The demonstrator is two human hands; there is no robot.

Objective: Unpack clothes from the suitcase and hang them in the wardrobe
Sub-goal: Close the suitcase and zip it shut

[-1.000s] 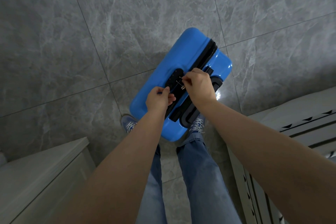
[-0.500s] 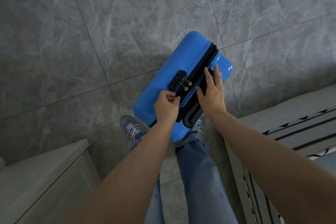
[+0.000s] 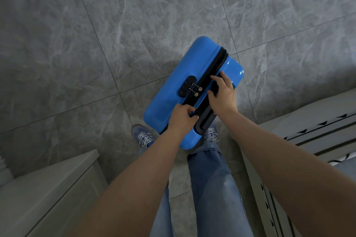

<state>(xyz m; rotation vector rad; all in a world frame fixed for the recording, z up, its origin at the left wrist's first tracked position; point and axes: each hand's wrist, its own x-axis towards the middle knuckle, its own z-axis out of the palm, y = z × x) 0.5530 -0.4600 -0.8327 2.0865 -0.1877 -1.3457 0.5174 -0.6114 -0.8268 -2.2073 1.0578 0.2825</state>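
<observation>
A blue hard-shell suitcase (image 3: pixel 173 90) stands on the grey tiled floor just in front of my feet, its black zip seam facing up. Two metal zipper pulls (image 3: pixel 198 91) sit in the black lock (image 3: pixel 185 87) on its left half. My left hand (image 3: pixel 180 118) grips the near end of the seam, fingers curled into the black band. My right hand (image 3: pixel 222 95) holds the right half, with thumb and fingers spread around the black handle strip. No clothes or wardrobe are visible.
A pale cabinet (image 3: pixel 50 188) stands at the lower left. A light piece of furniture with dark trim (image 3: pixel 312 129) fills the right side. My jeans (image 3: pixel 210 188) and blue sneakers (image 3: pixel 143 136) are below the suitcase. Open tiled floor (image 3: pixel 134 15) lies beyond.
My right hand let go of the zipper pulls and moved onto the suitcase's right half. My left hand slid along the seam towards the near end.
</observation>
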